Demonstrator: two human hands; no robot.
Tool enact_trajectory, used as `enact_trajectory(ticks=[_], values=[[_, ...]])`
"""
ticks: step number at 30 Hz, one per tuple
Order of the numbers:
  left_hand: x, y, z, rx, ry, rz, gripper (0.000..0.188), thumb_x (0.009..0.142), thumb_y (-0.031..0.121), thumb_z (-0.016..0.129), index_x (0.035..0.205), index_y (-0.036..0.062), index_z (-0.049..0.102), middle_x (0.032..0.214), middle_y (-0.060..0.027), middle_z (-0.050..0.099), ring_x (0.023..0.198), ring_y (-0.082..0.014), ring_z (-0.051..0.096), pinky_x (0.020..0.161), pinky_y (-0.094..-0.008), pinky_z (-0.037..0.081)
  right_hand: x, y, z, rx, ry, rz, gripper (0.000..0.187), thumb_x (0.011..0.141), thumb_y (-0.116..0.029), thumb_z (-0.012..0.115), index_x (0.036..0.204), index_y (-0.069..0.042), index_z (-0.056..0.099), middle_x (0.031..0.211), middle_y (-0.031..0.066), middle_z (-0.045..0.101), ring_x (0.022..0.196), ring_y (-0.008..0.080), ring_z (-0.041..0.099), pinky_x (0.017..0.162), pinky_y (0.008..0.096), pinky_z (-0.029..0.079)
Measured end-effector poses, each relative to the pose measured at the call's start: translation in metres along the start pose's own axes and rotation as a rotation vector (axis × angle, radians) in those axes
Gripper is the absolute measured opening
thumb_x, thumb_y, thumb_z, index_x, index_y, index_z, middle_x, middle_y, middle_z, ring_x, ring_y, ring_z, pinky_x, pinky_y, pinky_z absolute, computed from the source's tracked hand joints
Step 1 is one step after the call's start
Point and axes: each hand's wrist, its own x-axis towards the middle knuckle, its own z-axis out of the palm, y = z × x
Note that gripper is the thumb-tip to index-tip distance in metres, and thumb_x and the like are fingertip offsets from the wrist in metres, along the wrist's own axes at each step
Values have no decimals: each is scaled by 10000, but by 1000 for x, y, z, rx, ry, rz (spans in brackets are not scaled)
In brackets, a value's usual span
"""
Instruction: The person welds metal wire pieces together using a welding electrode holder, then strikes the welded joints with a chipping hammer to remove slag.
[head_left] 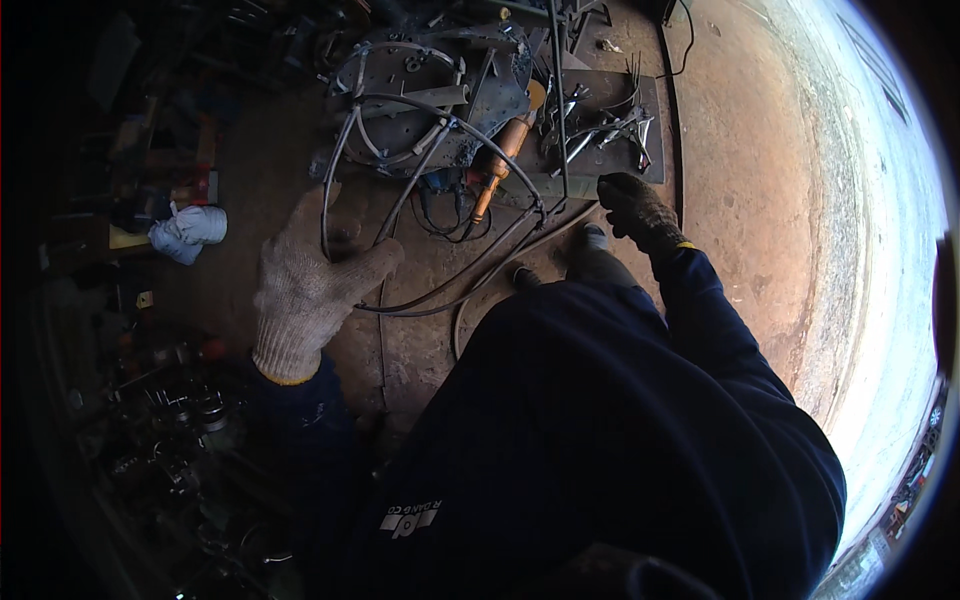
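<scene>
My left hand point(318, 285), in a pale knit glove, is closed around one side of a frame of bent dark metal rods point(465, 292). The thumb stretches toward a second rod of that frame. Curved bars and straight legs of the frame extend up over the cluttered bench. To the right, my right hand point(640, 214), in a darker glove, is closed beside the bench's near edge; anything inside the fingers is hidden. Between the hands, an orange-brown power tool point(507, 155) with a long body lies tilted against the bench, a tan disc at its upper end.
On the bench, a dark metal plate point(660, 105) bears several hand tools point(610, 130). A round rod ring point(375, 150) sits farther left. Black cable point(463, 225) loops below the power tool. A light blue cloth bundle point(188, 234) lies at left, above dark machine parts point(205, 412).
</scene>
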Motion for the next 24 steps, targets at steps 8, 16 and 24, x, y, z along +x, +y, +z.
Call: enact_trajectory(ticks=[8, 16, 24], values=[[2, -5, 21, -129, 5, -18, 485, 770, 219, 827, 1160, 8, 630, 820, -52, 645, 699, -134, 604, 637, -301, 509, 60, -50, -35, 163, -139, -149, 417, 960, -327, 626, 1289, -71, 615, 963, 76, 670, 722, 176, 627, 573, 330, 513], [5, 50, 38, -17, 147, -310, 597, 710, 252, 867, 1163, -31, 600, 907, -134, 688, 822, -240, 692, 700, -361, 566, 125, -148, -77, 306, 38, -368, 516, 944, -410, 673, 1268, -17, 591, 996, 82, 641, 735, 178, 597, 597, 326, 507], [4, 88, 53, 418, 311, -264, 771, 680, 296, 880, 1315, 45, 521, 955, -180, 696, 856, -346, 730, 726, -449, 606, 163, -284, -102, 419, 214, -931, 409, 977, -255, 610, 1349, -92, 563, 990, 98, 688, 834, 246, 667, 693, 387, 554]])
